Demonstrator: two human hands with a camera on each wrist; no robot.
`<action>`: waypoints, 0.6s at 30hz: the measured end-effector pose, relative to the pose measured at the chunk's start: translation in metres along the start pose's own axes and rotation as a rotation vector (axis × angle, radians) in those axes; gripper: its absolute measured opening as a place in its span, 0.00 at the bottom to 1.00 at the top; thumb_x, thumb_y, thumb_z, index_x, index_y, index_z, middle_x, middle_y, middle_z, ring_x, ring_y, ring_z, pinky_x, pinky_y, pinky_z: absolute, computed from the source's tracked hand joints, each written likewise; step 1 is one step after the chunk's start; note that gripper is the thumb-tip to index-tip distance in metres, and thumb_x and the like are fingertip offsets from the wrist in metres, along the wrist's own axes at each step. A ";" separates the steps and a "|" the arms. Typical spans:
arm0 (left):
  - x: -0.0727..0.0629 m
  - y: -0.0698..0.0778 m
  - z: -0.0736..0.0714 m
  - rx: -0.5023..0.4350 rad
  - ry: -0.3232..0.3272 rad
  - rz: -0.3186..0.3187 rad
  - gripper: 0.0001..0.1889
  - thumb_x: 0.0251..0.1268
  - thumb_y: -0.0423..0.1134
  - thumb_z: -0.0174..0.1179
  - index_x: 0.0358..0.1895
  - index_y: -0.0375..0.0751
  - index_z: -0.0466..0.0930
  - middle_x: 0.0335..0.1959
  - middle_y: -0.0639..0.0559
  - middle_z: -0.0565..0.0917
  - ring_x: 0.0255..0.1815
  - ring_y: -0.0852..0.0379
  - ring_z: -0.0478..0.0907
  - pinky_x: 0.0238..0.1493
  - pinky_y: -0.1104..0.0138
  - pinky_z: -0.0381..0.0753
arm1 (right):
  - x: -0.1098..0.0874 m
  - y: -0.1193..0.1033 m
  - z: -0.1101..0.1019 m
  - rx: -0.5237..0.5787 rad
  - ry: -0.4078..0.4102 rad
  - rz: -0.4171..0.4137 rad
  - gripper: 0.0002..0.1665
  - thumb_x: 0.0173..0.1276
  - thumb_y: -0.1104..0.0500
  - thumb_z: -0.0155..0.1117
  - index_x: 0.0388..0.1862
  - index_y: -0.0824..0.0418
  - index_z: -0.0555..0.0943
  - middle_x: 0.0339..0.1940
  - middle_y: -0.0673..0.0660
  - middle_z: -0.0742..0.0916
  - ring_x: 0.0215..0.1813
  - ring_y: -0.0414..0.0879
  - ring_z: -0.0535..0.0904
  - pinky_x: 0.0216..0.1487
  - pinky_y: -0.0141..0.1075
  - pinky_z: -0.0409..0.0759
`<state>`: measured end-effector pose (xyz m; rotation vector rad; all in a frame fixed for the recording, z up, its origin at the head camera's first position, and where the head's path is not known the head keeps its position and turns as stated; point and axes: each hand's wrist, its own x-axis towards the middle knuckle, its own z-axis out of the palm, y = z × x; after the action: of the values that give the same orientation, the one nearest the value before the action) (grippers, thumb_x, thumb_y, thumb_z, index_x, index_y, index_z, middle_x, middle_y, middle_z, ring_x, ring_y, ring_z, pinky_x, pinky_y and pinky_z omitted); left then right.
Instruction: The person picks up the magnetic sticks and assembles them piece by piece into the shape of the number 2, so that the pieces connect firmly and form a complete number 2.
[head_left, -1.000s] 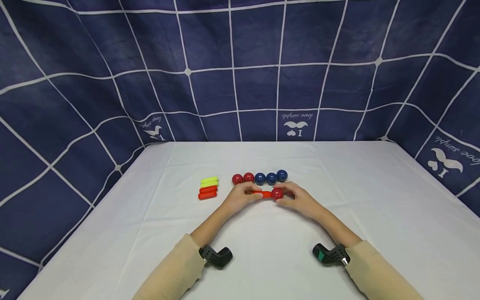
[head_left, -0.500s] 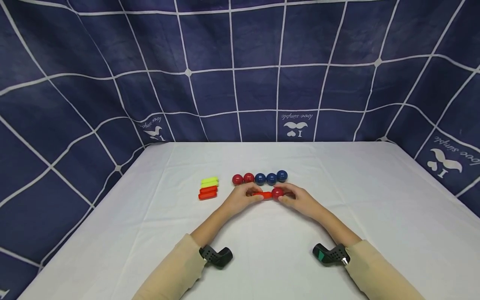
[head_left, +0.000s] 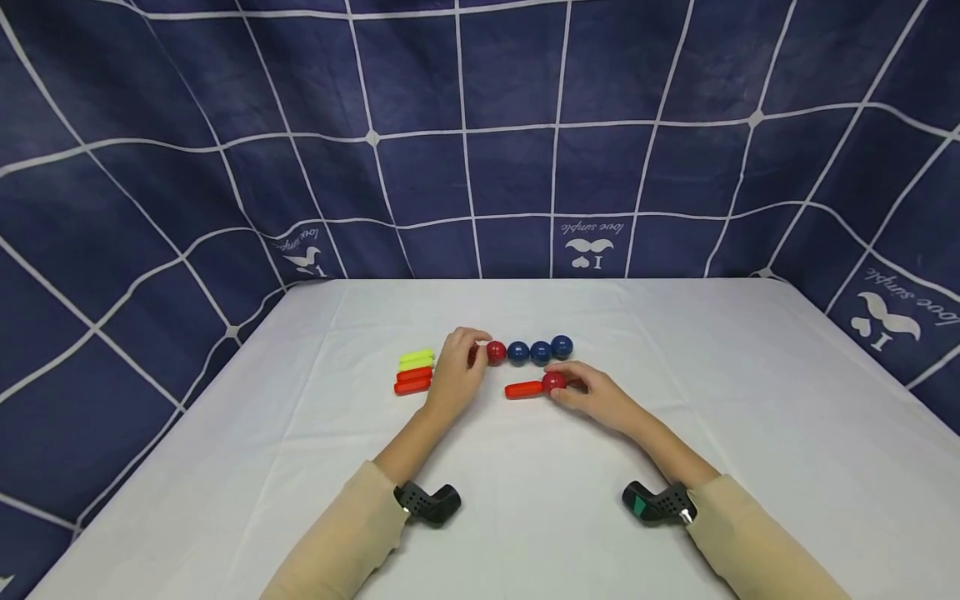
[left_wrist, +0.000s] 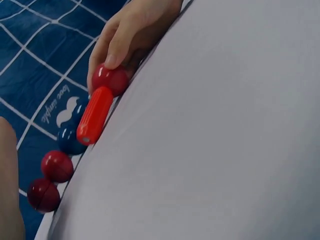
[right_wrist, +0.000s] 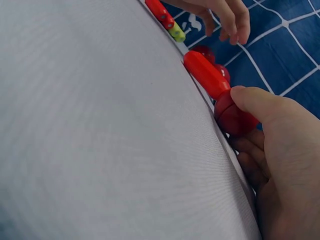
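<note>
My right hand [head_left: 597, 396] holds a red ball [head_left: 553, 382] between thumb and fingers. A red plastic stick [head_left: 523, 390] is joined to that ball and points left, its far end free. My left hand [head_left: 455, 379] hovers at the left end of a row of balls, fingers bent loosely. It partly covers the leftmost red ball in the head view; in the left wrist view that dark red ball [left_wrist: 43, 195] shows whole. Beside it sit another red ball [head_left: 496, 352] and three blue balls [head_left: 540, 353]. From the right wrist, the left fingers [right_wrist: 243, 30] hang above the red balls.
Two red sticks [head_left: 412, 381] and two yellow sticks [head_left: 416, 360] lie stacked side by side, left of my left hand. White cloth [head_left: 540, 500] covers the table. A dark blue checked curtain [head_left: 517, 167] stands behind and along both sides.
My left hand has let go of the red stick and moved left and back to the row of balls. The right hand keeps its hold on the red ball.
</note>
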<state>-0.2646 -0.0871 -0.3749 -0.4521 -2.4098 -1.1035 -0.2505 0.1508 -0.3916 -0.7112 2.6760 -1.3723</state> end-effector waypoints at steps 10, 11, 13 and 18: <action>0.006 -0.027 -0.013 0.057 -0.203 -0.088 0.19 0.59 0.37 0.55 0.56 0.41 0.73 0.58 0.47 0.73 0.63 0.51 0.67 0.65 0.58 0.63 | -0.006 -0.027 -0.004 0.002 -0.008 0.006 0.24 0.64 0.58 0.58 0.59 0.65 0.71 0.54 0.63 0.78 0.51 0.53 0.75 0.55 0.46 0.71; 0.006 -0.027 -0.014 0.059 -0.220 -0.092 0.20 0.59 0.37 0.55 0.56 0.41 0.72 0.59 0.47 0.73 0.63 0.51 0.67 0.65 0.58 0.64 | -0.005 -0.022 -0.003 0.002 -0.006 0.002 0.24 0.64 0.57 0.58 0.59 0.63 0.71 0.54 0.62 0.79 0.51 0.52 0.75 0.55 0.46 0.71; 0.007 -0.026 -0.013 0.082 -0.249 -0.094 0.21 0.58 0.37 0.56 0.58 0.41 0.72 0.59 0.47 0.73 0.62 0.51 0.68 0.64 0.59 0.65 | -0.001 -0.010 -0.002 -0.001 -0.005 -0.005 0.25 0.64 0.54 0.58 0.59 0.61 0.71 0.54 0.60 0.79 0.51 0.50 0.75 0.55 0.45 0.71; 0.006 -0.025 -0.012 0.165 -0.283 -0.076 0.22 0.59 0.35 0.55 0.58 0.40 0.71 0.57 0.46 0.75 0.59 0.51 0.71 0.60 0.60 0.69 | 0.001 0.001 -0.001 -0.008 -0.001 -0.017 0.26 0.63 0.50 0.59 0.59 0.57 0.72 0.54 0.58 0.79 0.50 0.48 0.75 0.54 0.42 0.72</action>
<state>-0.2782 -0.1111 -0.3802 -0.4926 -2.7599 -0.9121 -0.2518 0.1519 -0.3915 -0.7377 2.6824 -1.3649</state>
